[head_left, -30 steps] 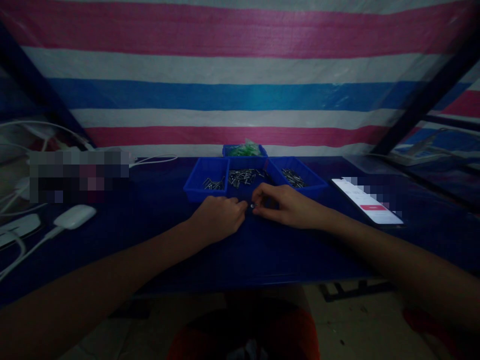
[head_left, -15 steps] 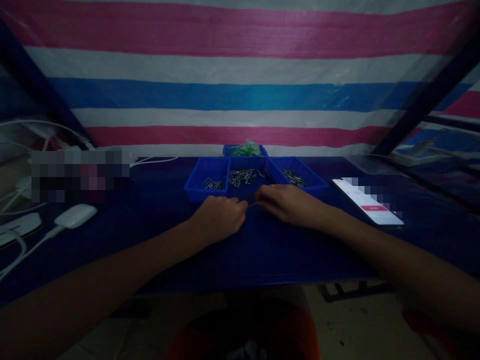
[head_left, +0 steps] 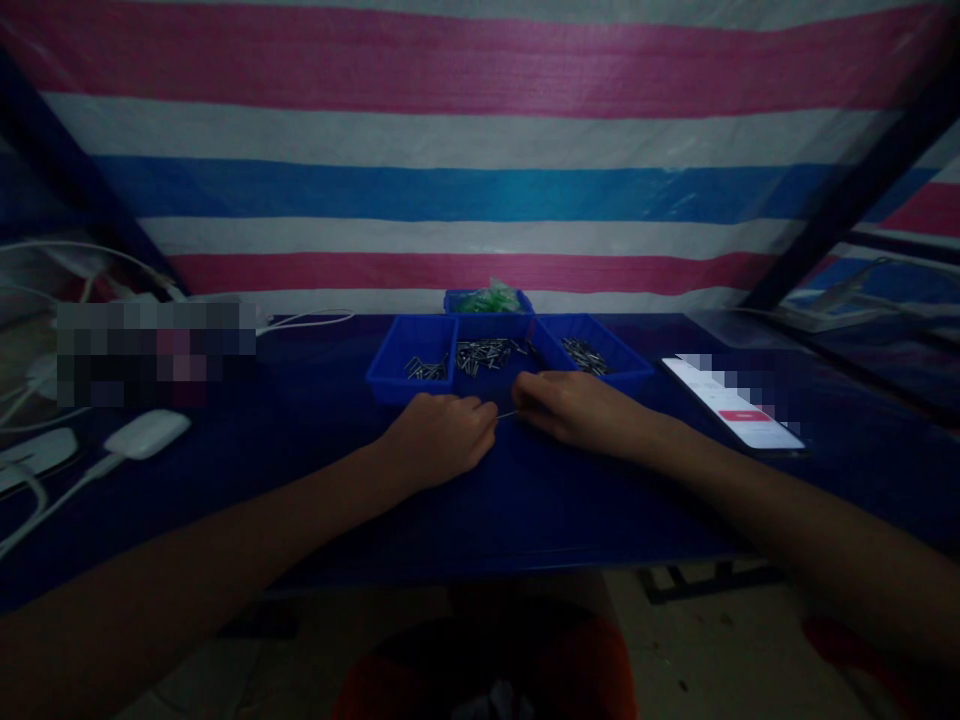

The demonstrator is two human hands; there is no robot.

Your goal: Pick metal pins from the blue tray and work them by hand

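Over the blue table, my left hand [head_left: 444,437] is closed on one end of a thin, light-coloured rod [head_left: 507,414]. My right hand [head_left: 574,408] is closed at the rod's other end; its fingertips are partly hidden. A short stretch of the rod shows between the two hands. Just beyond them, a pile of small metal pins [head_left: 484,354] lies between two blue trays. The left tray [head_left: 381,372] holds several similar metal pieces, and so does the right tray [head_left: 626,362].
A third blue tray [head_left: 452,304] with green plastic packets [head_left: 491,298] stands at the back. On the right lies a phone [head_left: 739,408] with its screen lit. White cables and a white charger [head_left: 148,433] are at the left. A striped sheet [head_left: 480,190] hangs behind the table.
The hands are slightly farther apart, and a little more of the thin rod shows between them. The camera view has shifted slightly; the trays stay in place.
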